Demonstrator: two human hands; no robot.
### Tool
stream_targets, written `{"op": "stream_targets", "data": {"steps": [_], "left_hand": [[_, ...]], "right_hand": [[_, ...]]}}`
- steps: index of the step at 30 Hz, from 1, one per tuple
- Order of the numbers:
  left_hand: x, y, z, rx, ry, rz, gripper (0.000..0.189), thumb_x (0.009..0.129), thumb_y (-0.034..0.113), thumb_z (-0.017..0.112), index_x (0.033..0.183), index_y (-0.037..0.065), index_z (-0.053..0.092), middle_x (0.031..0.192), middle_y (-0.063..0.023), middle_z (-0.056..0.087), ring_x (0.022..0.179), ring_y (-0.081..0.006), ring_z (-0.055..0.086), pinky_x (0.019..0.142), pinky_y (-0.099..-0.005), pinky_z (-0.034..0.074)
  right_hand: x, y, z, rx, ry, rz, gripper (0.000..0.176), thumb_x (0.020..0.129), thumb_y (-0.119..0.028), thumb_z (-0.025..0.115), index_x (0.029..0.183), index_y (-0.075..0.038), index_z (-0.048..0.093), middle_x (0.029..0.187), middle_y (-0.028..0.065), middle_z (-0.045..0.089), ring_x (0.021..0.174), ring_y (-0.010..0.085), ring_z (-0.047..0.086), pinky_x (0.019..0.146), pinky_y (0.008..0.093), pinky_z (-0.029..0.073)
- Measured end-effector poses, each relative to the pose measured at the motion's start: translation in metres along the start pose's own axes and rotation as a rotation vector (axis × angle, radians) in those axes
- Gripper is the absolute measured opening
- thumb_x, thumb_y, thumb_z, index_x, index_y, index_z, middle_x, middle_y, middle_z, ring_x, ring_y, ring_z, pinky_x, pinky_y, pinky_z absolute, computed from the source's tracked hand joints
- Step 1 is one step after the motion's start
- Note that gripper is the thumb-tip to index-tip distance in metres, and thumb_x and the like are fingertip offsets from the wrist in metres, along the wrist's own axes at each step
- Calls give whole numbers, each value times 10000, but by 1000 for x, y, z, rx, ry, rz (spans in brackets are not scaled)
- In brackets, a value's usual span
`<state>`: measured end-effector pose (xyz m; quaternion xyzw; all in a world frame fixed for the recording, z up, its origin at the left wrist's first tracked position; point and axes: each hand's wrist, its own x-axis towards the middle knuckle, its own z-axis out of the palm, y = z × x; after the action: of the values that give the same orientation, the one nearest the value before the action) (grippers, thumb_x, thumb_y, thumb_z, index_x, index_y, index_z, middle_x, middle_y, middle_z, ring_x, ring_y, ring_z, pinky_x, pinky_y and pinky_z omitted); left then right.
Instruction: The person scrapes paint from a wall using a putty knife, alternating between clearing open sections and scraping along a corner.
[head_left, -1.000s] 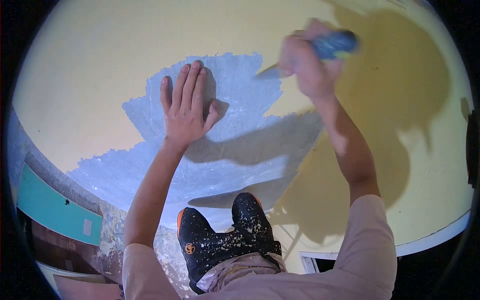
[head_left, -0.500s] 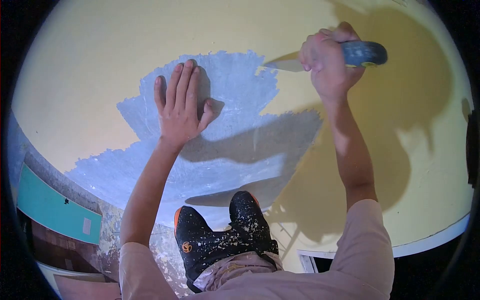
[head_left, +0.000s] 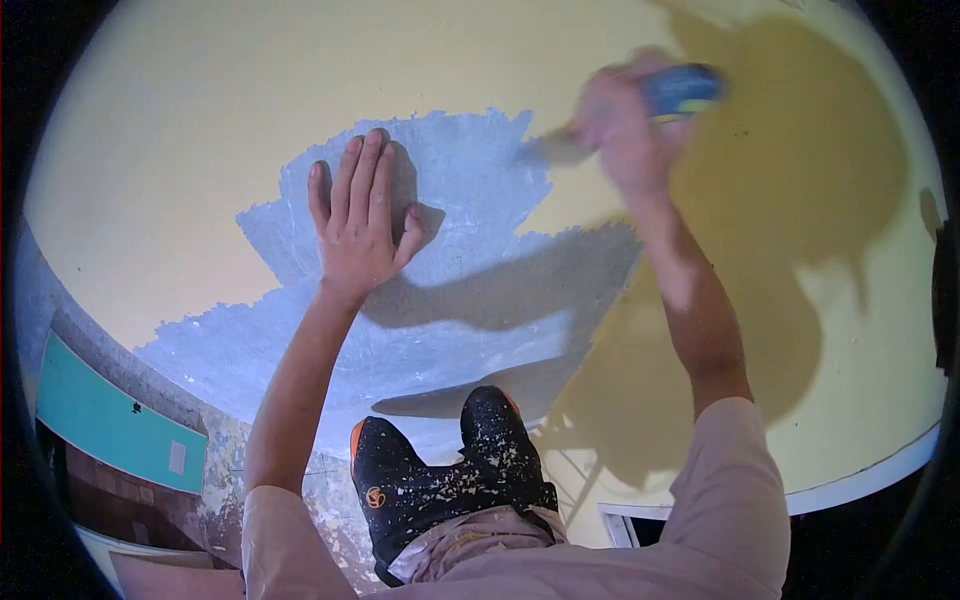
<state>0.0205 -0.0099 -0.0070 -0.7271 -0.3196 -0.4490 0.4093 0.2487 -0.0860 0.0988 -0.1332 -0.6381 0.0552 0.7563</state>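
My right hand [head_left: 625, 130], blurred by motion, is wrapped around a scraper. The scraper's blue and yellow handle [head_left: 685, 90] sticks out to the right of the fist. Its blade [head_left: 555, 150] points left, with the tip over the ragged right edge of a bare grey patch [head_left: 465, 180]. Whether the blade touches the surface is too smeared to tell. My left hand [head_left: 358, 220] lies open and flat on the grey patch, fingers pointing up and thumb apart, holding nothing. Around the patch runs yellow paint [head_left: 230, 90] on the wall.
Below my arms are my dark trousers [head_left: 450, 480], speckled with pale flakes. More flakes litter the floor [head_left: 335, 510]. At lower left stands a teal panel [head_left: 120, 415] with a small white label. My shadow darkens the wall on the right. A white edge [head_left: 860, 480] borders the yellow surface.
My right hand has moved left with the scraper, and the blade tip sits slightly lower over the grey patch. My left hand stays in place on the wall.
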Motion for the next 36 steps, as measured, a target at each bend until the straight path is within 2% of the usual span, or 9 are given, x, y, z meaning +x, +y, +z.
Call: {"op": "stream_targets", "data": {"steps": [3, 5, 11, 13, 17, 19, 27, 33, 36], "left_hand": [[2, -1, 3, 7, 23, 3, 620, 787, 301, 502, 1308, -20, 407, 1398, -152, 386, 1321, -288, 319, 1102, -500, 116], [2, -3, 4, 11, 28, 3, 621, 784, 299, 504, 1307, -22, 407, 1397, -152, 389, 1320, -289, 321, 1102, -501, 116], [3, -2, 3, 12, 11, -4, 605, 793, 294, 498, 1301, -23, 413, 1390, -144, 401, 1315, -284, 333, 1102, -495, 118], [0, -2, 3, 5, 31, 4, 602, 797, 294, 496, 1304, -21, 410, 1392, -144, 399, 1320, -283, 325, 1103, -492, 118], [2, 1, 0, -2, 11, 5, 606, 797, 298, 496, 1307, -18, 410, 1392, -142, 400, 1321, -282, 323, 1103, -490, 119], [1, -1, 2, -8, 11, -7, 606, 800, 306, 497, 1307, -15, 414, 1392, -141, 400, 1318, -282, 327, 1103, -489, 119], [2, -1, 4, 2, 33, -3, 603, 798, 304, 503, 1304, -14, 420, 1393, -138, 399, 1319, -283, 325, 1103, -490, 113], [-1, 0, 0, -17, -7, -5, 608, 804, 298, 507, 1314, -14, 402, 1398, -142, 390, 1320, -283, 322, 1102, -491, 115], [1, -3, 5, -4, 16, -11, 609, 804, 297, 507, 1317, -13, 397, 1403, -143, 383, 1322, -283, 319, 1102, -490, 115]], "right_hand": [[0, 11, -17, -110, -75, -53, 221, 821, -69, 463, 613, -115, 403, 442, -15, 317, 359, 100, 314, 374, 260, 263], [17, -16, -25, 402, -7, -137, 227, 788, 21, 498, 637, -93, 374, 464, 13, 386, 385, 99, 391, 386, 263, 323], [6, 7, -6, -88, -76, -57, 299, 814, -11, 475, 564, -111, 345, 434, -20, 319, 342, 99, 333, 377, 263, 306], [25, -19, -15, 522, -81, -79, 255, 759, 22, 576, 586, -83, 421, 465, -15, 433, 388, 83, 445, 396, 232, 338], [5, 6, 7, 4, -168, 20, 251, 817, -29, 497, 595, -84, 394, 485, -7, 417, 382, 98, 388, 378, 260, 308], [17, -6, -1, 465, -64, -33, 252, 791, -1, 526, 585, -73, 401, 516, 13, 457, 414, 100, 448, 373, 270, 323], [11, -4, -15, 287, 56, 32, 229, 801, -2, 453, 631, -133, 372, 432, -19, 257, 351, 94, 277, 360, 272, 275], [3, 11, -24, 39, -94, 123, 265, 799, 11, 499, 607, -93, 349, 444, 28, 412, 361, 97, 389, 352, 256, 309], [29, -1, -40, 471, -27, -96, 270, 759, 79, 523, 608, -95, 383, 474, 17, 440, 384, 93, 423, 351, 257, 317]]}}
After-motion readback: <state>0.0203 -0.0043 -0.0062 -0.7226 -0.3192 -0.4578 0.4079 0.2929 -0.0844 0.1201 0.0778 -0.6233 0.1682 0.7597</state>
